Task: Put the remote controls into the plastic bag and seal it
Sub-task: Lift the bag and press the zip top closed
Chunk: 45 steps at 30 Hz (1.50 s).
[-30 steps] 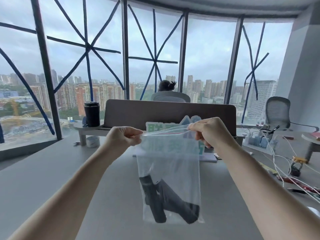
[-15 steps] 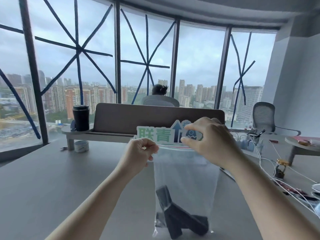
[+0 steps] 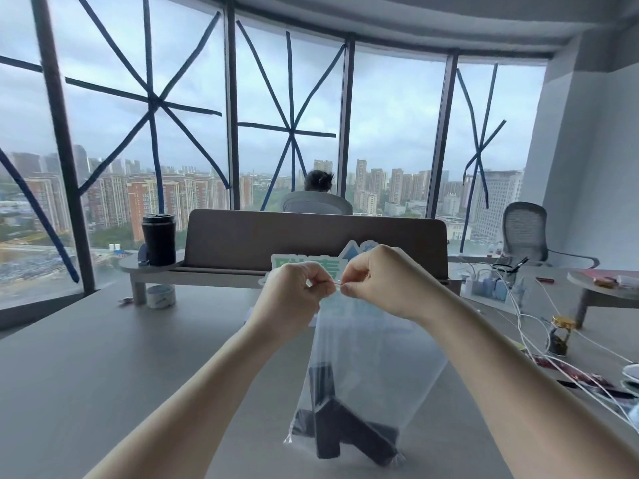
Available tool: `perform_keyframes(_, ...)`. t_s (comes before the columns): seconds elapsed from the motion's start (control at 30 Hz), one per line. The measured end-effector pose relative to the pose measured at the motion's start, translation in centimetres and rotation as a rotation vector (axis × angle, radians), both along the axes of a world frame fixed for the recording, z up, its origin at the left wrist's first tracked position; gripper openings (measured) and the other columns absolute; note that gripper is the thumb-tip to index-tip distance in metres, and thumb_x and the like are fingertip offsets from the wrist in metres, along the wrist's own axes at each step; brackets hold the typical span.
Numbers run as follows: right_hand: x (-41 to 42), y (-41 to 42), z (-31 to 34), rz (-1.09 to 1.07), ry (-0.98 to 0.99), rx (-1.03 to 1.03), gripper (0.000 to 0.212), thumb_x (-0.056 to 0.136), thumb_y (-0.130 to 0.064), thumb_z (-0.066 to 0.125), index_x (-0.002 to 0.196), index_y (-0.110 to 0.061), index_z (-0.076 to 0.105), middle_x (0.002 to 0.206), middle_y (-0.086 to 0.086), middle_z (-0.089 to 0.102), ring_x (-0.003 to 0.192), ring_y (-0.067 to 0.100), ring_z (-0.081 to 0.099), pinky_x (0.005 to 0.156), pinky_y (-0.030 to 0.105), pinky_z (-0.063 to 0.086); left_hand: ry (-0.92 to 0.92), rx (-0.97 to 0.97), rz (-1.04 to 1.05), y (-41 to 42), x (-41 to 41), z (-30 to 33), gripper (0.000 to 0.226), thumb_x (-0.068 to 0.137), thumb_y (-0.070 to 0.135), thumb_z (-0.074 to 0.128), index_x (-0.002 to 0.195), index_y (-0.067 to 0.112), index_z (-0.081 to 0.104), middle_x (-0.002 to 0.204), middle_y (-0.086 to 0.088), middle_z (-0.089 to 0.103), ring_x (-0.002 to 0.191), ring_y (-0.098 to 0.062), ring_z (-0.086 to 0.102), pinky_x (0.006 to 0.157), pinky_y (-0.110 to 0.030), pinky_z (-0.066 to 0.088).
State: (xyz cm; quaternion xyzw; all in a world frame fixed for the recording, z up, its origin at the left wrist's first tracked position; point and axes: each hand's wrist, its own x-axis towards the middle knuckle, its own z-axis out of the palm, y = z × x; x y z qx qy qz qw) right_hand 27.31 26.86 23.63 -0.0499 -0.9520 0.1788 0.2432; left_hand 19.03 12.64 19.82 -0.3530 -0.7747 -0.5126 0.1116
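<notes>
Room: a high office with a curved wall of windows [image 3: 193, 133], blue tape crossed over the panes, city towers outside under a grey sky.
Table: a wide grey table [image 3: 103, 375] fills the lower part of the view, with both forearms reaching out over it.
Divider: a brown desk divider [image 3: 311, 236] stands across the far side; behind it a seated person's head [image 3: 318, 180] shows above a chair back.
Chair: an empty mesh office chair [image 3: 524, 233] stands at the right, near the wall.
Plastic bag: a clear plastic bag [image 3: 373, 357] hangs upright from the two hands, its lower edge down near the table; whether it touches the surface I cannot tell.
Remote controls: two dark remote controls [image 3: 340, 430] lie crossed at the bottom, inside the bag.
Left hand: the left hand [image 3: 294, 292] is curled tight, thumb and fingers pinching the bag's top strip at its left end.
Right hand: the right hand [image 3: 380, 281] pinches the same strip just beside the left, fingertips nearly meeting; only a short bit of strip shows between them.
Seal: how much of the top is pressed shut I cannot tell.
Sign: a green-and-white sign [image 3: 287, 263] stands behind the hands, partly hidden.
Cup: a black cup [image 3: 158, 240] stands on a low shelf at the left.
Cables: white cables [image 3: 539, 326] trail across the table's right side.
Jar: a small gold-lidded jar [image 3: 562, 335] stands among them.
</notes>
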Motion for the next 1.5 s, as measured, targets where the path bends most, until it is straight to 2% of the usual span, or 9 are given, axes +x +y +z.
perform_keyframes(0.27, 0.2, -0.9, -0.1, 0.016, -0.012, 0.096, 0.013, 0.088, -0.028, 0.062, 0.078, -0.024, 0.069, 0.072, -0.008, 0.064, 0.075, 0.017, 0.059, 0.071, 0.033, 0.050, -0.057, 0.034, -0.039, 0.0, 0.0, 0.1, 0.012, 0.083, 0.012, 0.064, 0.072, 0.010, 0.066, 0.039, 0.022, 0.053, 0.034, 0.000, 0.043, 0.037, -0.012, 0.035)
perform_keyframes(0.43, 0.1, -1.3, -1.3, 0.000, 0.050, 0.217, 0.016, 0.093, -0.030, 0.052, 0.079, -0.024, 0.057, 0.090, -0.005, 0.068, 0.086, 0.026, 0.062, 0.079, 0.041, 0.052, -0.008, 0.121, -0.002, -0.1, 0.4, -0.6, 0.018, 0.083, 0.003, 0.062, 0.067, 0.010, 0.061, 0.040, 0.024, 0.051, 0.034, -0.004, 0.038, 0.038, -0.011, 0.028)
perform_keyframes(0.6, 0.9, -0.3, -2.0, -0.050, 0.080, 0.268, 0.017, 0.097, -0.029, 0.048, 0.091, -0.021, 0.061, 0.103, -0.007, 0.069, 0.094, 0.025, 0.061, 0.080, 0.036, 0.045, 0.019, 0.219, 0.111, -1.3, -0.6, -0.7, 0.024, 0.082, 0.003, 0.065, 0.061, 0.013, 0.059, 0.043, 0.010, 0.048, 0.036, -0.008, 0.036, 0.038, -0.014, 0.028)
perform_keyframes(0.77, 1.9, 1.2, -2.9, -0.093, 0.077, 0.270, 0.018, 0.097, -0.032, 0.048, 0.088, -0.023, 0.060, 0.097, -0.008, 0.068, 0.087, 0.024, 0.061, 0.078, 0.035, 0.048, 0.033, 0.241, 0.208, -4.1, -2.4, -0.8, 0.016, 0.081, 0.006, 0.066, 0.066, 0.009, 0.064, 0.055, 0.003, 0.055, 0.044, -0.008, 0.042, 0.043, -0.015, 0.033)
perform_keyframes(0.87, 2.2, 1.1, -3.0, -0.097, 0.074, 0.272, 0.018, 0.097, -0.032, 0.048, 0.085, -0.023, 0.058, 0.093, -0.009, 0.066, 0.081, 0.020, 0.057, 0.076, 0.034, 0.049, 0.009, 0.241, 0.244, -5.4, -3.3, -1.0, 0.019, 0.081, 0.009, 0.067, 0.063, 0.016, 0.064, 0.050, 0.006, 0.056, 0.046, -0.009, 0.042, 0.051, -0.026, 0.038)
perform_keyframes(1.03, 2.2, 0.2, -2.3, -0.087, 0.084, 0.288, 0.018, 0.097, -0.030, 0.047, 0.079, -0.028, 0.048, 0.094, -0.009, 0.065, 0.090, 0.020, 0.060, 0.075, 0.035, 0.048, -0.018, 0.260, 0.262, -7.0, -4.2, -1.1, 0.021, 0.080, 0.009, 0.067, 0.062, 0.017, 0.062, 0.043, 0.019, 0.057, 0.050, -0.014, 0.048, 0.060, -0.031, 0.041)
perform_keyframes(1.23, 2.2, -0.8, -1.5, -0.075, 0.067, 0.292, 0.022, 0.096, -0.030, 0.049, 0.075, -0.025, 0.048, 0.086, -0.011, 0.056, 0.086, 0.021, 0.057, 0.072, 0.033, 0.041, -0.024, 0.310, 0.253, -8.6, -5.3, -0.9, 0.020, 0.081, 0.006, 0.064, 0.063, 0.015, 0.063, 0.039, 0.011, 0.054, 0.039, -0.008, 0.042, 0.051, -0.026, 0.039)
perform_keyframes(1.37, 2.0, -1.4, -1.0, -0.098, 0.069, 0.301, 0.036, 0.096, -0.042, 0.051, 0.075, -0.015, 0.057, 0.078, -0.001, 0.066, 0.074, 0.027, 0.056, 0.066, 0.033, 0.039, -0.031, 0.322, 0.259, -9.5, -5.9, -0.9, 0.020, 0.081, 0.006, 0.063, 0.063, 0.015, 0.063, 0.038, 0.008, 0.053, 0.036, -0.007, 0.042, 0.050, -0.025, 0.039)
perform_keyframes(1.5, 1.4, -2.2, -0.9, -0.072, 0.113, 0.291, 0.042, 0.094, -0.047, 0.054, 0.072, -0.011, 0.056, 0.066, 0.005, 0.063, 0.067, 0.031, 0.058, 0.061, 0.035, 0.046, -0.087, 0.363, 0.236, -10.5, -6.8, -1.2, 0.025, 0.083, 0.006, 0.062, 0.062, 0.018, 0.061, 0.041, 0.005, 0.049, 0.041, -0.016, 0.043, 0.049, -0.024, 0.036)
